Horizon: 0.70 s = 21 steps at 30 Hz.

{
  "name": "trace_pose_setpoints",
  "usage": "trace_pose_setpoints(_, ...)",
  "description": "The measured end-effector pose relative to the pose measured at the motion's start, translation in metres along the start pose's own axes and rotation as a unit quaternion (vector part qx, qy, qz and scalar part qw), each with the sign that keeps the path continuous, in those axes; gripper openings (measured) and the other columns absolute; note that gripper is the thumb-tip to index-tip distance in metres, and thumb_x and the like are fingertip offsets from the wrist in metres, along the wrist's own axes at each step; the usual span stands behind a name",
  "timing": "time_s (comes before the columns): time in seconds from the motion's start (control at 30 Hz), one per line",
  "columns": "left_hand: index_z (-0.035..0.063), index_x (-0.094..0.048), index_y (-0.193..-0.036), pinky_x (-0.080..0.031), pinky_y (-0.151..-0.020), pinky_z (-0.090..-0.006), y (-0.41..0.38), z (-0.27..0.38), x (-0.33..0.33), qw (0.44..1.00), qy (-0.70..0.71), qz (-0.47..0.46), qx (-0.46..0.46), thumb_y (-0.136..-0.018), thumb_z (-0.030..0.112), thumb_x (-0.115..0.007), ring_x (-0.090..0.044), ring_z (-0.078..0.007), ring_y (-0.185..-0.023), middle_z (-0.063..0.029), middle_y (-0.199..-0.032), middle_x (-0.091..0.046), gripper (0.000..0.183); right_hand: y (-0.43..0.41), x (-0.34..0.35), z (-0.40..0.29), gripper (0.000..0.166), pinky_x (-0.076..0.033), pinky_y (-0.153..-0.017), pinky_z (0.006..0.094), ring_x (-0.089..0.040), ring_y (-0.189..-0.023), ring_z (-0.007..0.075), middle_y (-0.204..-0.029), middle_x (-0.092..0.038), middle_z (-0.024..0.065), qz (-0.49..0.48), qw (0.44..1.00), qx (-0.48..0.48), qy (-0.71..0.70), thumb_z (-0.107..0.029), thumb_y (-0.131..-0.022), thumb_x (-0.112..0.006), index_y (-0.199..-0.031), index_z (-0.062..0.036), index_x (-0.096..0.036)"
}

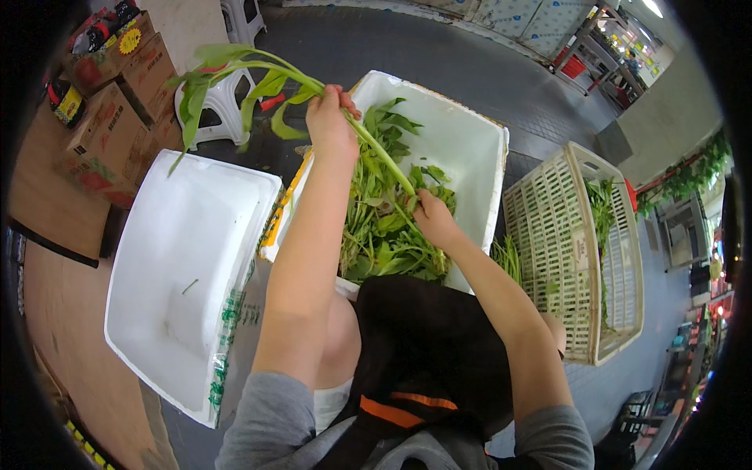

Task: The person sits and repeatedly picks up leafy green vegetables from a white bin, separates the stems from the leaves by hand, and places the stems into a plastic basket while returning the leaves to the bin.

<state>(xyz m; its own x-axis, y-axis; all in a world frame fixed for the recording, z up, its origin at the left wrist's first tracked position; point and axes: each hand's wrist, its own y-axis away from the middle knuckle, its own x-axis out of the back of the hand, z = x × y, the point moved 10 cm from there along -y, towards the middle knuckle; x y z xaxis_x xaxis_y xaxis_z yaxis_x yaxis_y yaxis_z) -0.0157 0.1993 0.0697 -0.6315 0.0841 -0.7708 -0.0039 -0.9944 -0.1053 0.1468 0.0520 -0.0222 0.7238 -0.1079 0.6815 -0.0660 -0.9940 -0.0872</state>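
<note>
A long leafy green stalk point(382, 150) stretches between my two hands above an open white foam box point(479, 158). My left hand point(335, 117) is closed around its upper part, with broad leaves hanging off to the left. Lower down, my right hand point(433, 217) grips the stalk's other end, over the box. Inside the box lies a heap of leafy green vegetables point(388, 252) with thin stems and some roots. My fingertips are partly hidden behind the stems.
A white foam box point(176, 247) on the left holds a small stem piece. At the right stands a plastic crate point(552, 264) with greens, and more greens point(508, 258) beside it. White plastic stools point(220, 108) and cardboard cartons point(108, 141) are at the upper left.
</note>
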Motion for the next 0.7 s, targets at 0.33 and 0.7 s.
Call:
trace_pose_setpoints(0.33, 0.0097, -0.043, -0.083, -0.034, -0.057, -0.0315, -0.010, 0.005, 0.035, 0.998, 0.004, 0.060, 0.013, -0.091, 0.019, -0.039, -0.038, -0.0137, -0.058, -0.0005, -0.065, -0.042, 0.013, 0.015, -0.002, 0.002, 0.019, -0.044, -0.064, 0.0397, -0.056, -0.072, 0.0372, -0.075, -0.057, 0.0218, 0.004, 1.000, 0.022, -0.015, -0.012, -0.085, -0.045, -0.097, 0.0033, -0.049)
trace_pose_setpoints(0.7, 0.0090, -0.043, -0.083, -0.033, -0.047, -0.0263, -0.003, -0.004, 0.069, 0.978, 0.003, 0.202, 0.056, -0.091, 0.019, -0.039, -0.038, -0.0095, -0.050, 0.0015, -0.061, -0.041, 0.013, 0.012, 0.030, 0.043, 0.017, -0.048, -0.056, 0.0313, -0.061, -0.063, 0.0217, -0.071, -0.061, 0.0138, 0.235, 0.946, -0.079, -0.211, -0.011, -0.086, -0.049, -0.092, 0.0041, -0.054)
